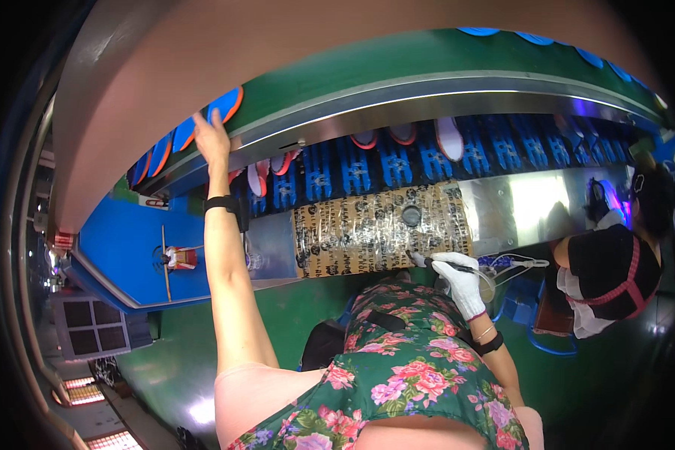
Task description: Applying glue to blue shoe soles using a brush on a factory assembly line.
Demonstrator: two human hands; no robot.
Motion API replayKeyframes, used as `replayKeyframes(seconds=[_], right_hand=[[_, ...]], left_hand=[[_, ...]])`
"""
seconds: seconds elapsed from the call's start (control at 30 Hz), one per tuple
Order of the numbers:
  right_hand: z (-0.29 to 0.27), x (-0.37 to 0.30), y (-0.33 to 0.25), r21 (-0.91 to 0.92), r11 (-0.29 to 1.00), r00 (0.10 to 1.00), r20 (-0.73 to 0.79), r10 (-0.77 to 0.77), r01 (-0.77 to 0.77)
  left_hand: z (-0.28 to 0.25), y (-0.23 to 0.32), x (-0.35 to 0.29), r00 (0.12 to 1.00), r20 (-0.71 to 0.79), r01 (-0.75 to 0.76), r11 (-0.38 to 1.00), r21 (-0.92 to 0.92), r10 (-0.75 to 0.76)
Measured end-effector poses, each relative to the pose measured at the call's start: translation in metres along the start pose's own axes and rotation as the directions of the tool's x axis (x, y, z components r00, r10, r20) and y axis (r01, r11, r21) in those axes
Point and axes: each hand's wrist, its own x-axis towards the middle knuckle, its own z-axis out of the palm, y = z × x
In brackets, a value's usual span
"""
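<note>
My bare left hand [212, 141] reaches far out over a green conveyor belt [307, 79]. Its thumb and forefinger are spread at a blue shoe sole [225, 106] with an orange rim; the other fingers are partly hidden. More blue soles [157, 155] lie in a row beside it. In a white glove, my right hand [459, 283] is closed around a slim dark-handled tool [427, 262] with a pale tip, whose kind I cannot make out. That hand is at the near edge of a ledge wrapped in taped brown paper [375, 232].
Below the belt, a lower line of blue holders [394, 166] carries several shoes, one a white-soled shoe [449, 139]. A blue table [127, 251] stands at left. Purple coiled tubing [495, 262] lies right of my glove. A co-worker [611, 274] sits at far right.
</note>
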Motion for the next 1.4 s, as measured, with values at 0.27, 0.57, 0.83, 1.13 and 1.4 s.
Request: replayKeyframes(seconds=[0.27,0.57,0.83,1.13,1.4], right_hand=[[-0.001,0.0,-0.007,0.066,0.998,1.0,-0.007,0.005,-0.005],[-0.016,-0.004,-0.005,0.129,0.991,0.996,-0.085,-0.013,0.024],[-0.026,-0.01,-0.006,0.197,0.979,0.978,-0.206,0.0,0.042],[-0.046,-0.026,-0.011,0.297,0.948,0.941,-0.337,-0.01,0.116],[-0.079,-0.027,-0.03,0.185,0.957,0.907,-0.399,-0.137,0.225]], left_hand=[[0.009,0.071,0.014,0.968,0.001,-0.249,0.96,-0.127,0.251],[0.086,0.24,0.014,0.28,0.901,-0.445,0.876,-0.184,0.332],[0.136,0.301,0.084,0.356,0.871,-0.864,0.475,0.168,0.339],[0.249,0.394,0.022,0.348,0.531,-0.643,0.609,-0.464,0.773],[0.239,0.405,0.028,0.273,0.45,-0.587,0.517,-0.623,0.851]])
